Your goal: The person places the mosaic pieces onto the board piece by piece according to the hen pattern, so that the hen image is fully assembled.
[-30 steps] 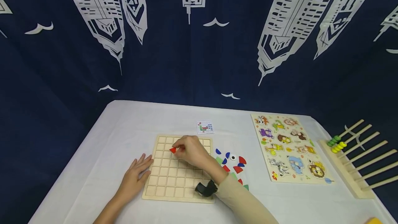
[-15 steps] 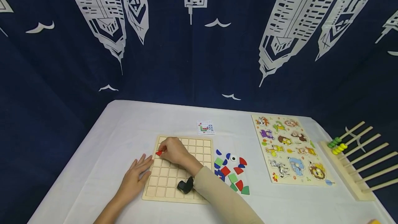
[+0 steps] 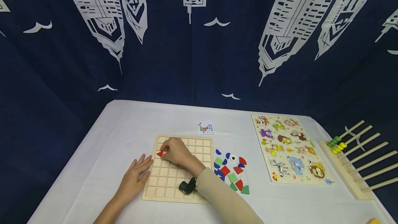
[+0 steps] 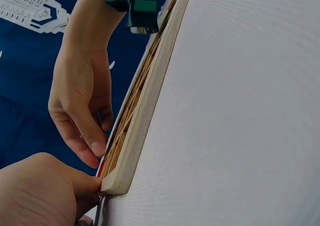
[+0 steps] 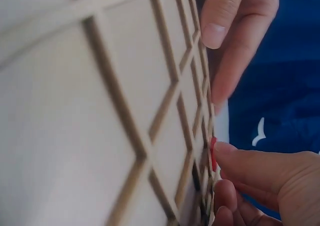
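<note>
A square wooden grid board (image 3: 170,192) lies on the white table. Over its upper left part, my right hand (image 3: 176,152) pinches a small red triangular piece (image 3: 160,154) at one of the left cells. In the right wrist view, the thumb and fingers of that hand (image 5: 270,181) are at the red piece (image 5: 214,155), close against the board. My left hand (image 3: 133,176) rests at the board's left edge, fingers extended. In the left wrist view, this left hand (image 4: 45,191) touches the board's corner (image 4: 116,184).
Loose red, blue and green pieces (image 3: 233,177) and a white eye disc (image 3: 233,157) lie right of the board. Behind it is a pattern card (image 3: 205,127). Farther right are an animal puzzle (image 3: 289,149) and a peg rack (image 3: 348,174) with green and yellow beads.
My right hand has carried the red triangular piece leftward across the board to a left cell, then shifted only slightly. My left hand has stayed in place.
</note>
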Tool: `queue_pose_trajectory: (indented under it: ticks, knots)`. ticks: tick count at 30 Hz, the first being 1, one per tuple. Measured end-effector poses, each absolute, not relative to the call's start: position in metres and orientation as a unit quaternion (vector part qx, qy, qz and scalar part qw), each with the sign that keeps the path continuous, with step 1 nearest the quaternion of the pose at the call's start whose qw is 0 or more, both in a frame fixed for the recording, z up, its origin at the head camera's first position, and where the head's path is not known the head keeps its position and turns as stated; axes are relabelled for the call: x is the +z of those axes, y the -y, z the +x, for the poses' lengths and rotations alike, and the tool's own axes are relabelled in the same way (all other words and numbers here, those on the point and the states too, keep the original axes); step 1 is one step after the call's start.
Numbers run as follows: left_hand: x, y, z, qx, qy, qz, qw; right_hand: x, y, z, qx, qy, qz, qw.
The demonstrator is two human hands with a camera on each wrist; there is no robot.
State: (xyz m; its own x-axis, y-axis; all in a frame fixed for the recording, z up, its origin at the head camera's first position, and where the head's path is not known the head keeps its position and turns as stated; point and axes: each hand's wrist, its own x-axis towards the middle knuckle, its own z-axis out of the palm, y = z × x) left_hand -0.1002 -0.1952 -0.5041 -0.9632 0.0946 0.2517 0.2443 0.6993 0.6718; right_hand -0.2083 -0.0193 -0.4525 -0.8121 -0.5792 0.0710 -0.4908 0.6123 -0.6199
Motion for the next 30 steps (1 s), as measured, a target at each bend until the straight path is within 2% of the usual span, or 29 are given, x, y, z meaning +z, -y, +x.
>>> queue_pose_trajectory:
  ticks: [5, 11, 17, 23, 30]
  knots:
    - [-0.503, 0.193, -0.099, -0.378, 0.915, -0.094, 0.104, -0.443, -0.005, -0.199, -0.354, -0.887, -0.292, 0.053]
    - [-0.504, 0.194, -0.098, -0.380, 0.915, -0.088, 0.104, -0.432, -0.064, -0.178, -0.386, -0.878, -0.284, 0.005]
    - [-0.505, 0.198, -0.098, -0.376, 0.917, -0.086, 0.104, -0.427, -0.137, -0.165, -0.389, -0.899, -0.194, -0.046]
    - [-0.504, 0.198, -0.099, -0.376, 0.915, -0.089, 0.114, -0.433, -0.194, -0.173, -0.359, -0.925, -0.124, -0.027]
    - [-0.506, 0.196, -0.101, -0.384, 0.911, -0.099, 0.116, -0.445, -0.216, -0.183, -0.359, -0.927, -0.108, 0.024]
